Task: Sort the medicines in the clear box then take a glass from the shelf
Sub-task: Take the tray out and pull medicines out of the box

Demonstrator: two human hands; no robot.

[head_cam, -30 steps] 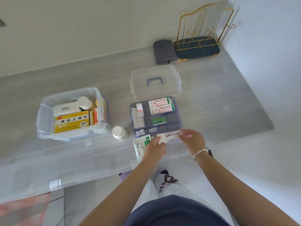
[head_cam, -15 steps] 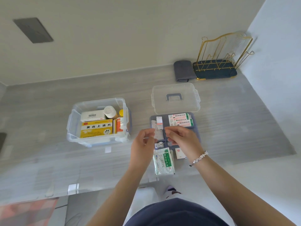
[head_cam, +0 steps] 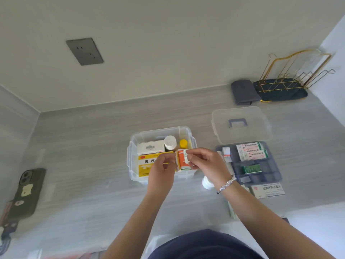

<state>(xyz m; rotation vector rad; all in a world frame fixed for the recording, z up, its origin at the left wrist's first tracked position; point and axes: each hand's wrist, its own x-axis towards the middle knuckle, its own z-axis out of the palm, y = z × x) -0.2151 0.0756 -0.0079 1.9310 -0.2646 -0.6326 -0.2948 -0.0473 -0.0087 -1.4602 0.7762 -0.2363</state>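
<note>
Both hands have shifted from the divided tray [head_cam: 268,176] to over the clear box [head_cam: 188,131].
Right hand [head_cam: 203,161] pinches a small white packet [head_cam: 185,157]; left hand [head_cam: 163,165] is curled, grip unclear. Sorting unfinished; glass untaken.

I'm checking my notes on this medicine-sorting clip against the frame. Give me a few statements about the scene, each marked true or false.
1. The lid with the blue handle lies on the counter, off the clear box. True.
2. The right hand is empty. False: it pinches a small white packet.
3. A yellow carton stands in the clear box. True.
4. The phone lies to the right of the divided tray. False: it lies far left.
5. The left hand is over the clear box. True.
</note>
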